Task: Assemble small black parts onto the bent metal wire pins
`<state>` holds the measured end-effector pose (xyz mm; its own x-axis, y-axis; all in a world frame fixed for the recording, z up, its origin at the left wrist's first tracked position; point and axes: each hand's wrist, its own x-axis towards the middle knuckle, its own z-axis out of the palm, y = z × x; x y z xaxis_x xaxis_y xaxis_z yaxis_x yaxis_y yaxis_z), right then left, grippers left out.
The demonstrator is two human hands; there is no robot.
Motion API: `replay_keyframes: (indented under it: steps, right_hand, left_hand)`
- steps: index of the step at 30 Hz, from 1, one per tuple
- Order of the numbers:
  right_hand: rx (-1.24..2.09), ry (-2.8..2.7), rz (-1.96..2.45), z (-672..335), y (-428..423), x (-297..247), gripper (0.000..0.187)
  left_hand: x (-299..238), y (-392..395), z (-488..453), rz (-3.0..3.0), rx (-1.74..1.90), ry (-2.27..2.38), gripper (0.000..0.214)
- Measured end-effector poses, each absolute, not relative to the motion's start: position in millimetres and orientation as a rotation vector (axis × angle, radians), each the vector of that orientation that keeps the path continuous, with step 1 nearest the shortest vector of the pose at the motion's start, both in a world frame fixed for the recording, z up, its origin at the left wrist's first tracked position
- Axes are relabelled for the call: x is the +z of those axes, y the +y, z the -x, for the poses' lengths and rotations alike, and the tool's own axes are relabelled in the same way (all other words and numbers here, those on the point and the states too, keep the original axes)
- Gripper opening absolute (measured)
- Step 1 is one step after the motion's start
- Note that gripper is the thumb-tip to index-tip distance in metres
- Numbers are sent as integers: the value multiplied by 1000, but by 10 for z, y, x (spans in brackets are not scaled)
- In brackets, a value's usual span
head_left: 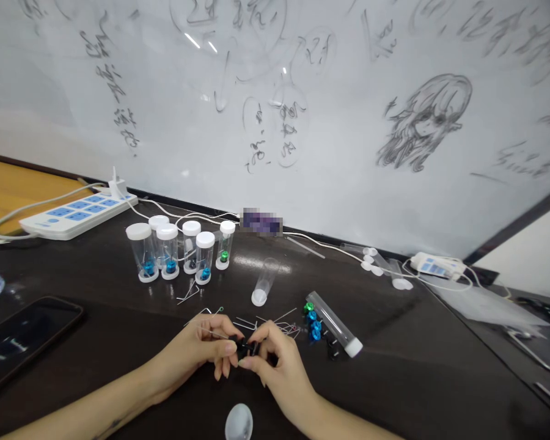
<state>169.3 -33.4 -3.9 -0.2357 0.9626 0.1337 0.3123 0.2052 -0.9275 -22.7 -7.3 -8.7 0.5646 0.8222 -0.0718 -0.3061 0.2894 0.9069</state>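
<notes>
Between my two hands is a small black spool-like part, partly covered by the fingertips. My left hand pinches its left side, and a thin metal wire runs out from the same fingers. On the right side, the thumb and forefinger of my right hand close on the black part. Just beyond the hands lie several thin bent metal wires. To the right, small green pieces, blue pieces and black pieces rest beside a clear tube with a white cap.
Several capped clear tubes stand at the back left. An open tube lies mid-table. A white cap is near the front edge. A phone and a power strip are on the left, another power strip at right.
</notes>
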Motion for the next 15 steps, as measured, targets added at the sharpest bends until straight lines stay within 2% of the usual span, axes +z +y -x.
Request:
replay_keyframes:
  steps: [4,9,15]
  right_hand:
    - [1076,-1702,1151,-1706,-330,-62,17]
    - [1099,-1779,1119,-1730,-333,-75,33]
    - [975,-1742,1215,-1692,-343,-25,10]
  left_hand:
    - [-92,-70,221,-1010,830,613,15]
    - [-76,-58,219,-996,844,616,16]
    - [-74,-67,237,-988,842,644,16]
